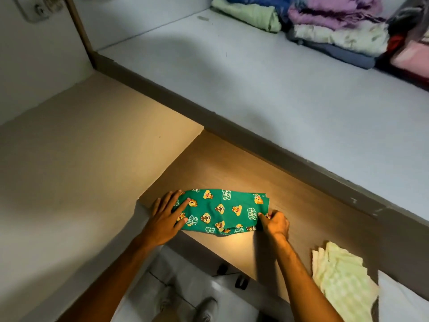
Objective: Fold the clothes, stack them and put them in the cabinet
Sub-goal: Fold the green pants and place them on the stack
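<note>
A green garment printed with cartoon chipmunks lies flat on the wooden shelf, folded into a long strip. My left hand rests flat on its left end, fingers spread. My right hand pinches the garment's right edge between fingers and thumb. A pale yellow-green checked cloth lies folded on the same shelf at the lower right.
Above, a white cabinet shelf holds stacks of folded clothes at the far right. A beige side wall stands to the left. Below the shelf edge, floor tiles and my shoes show.
</note>
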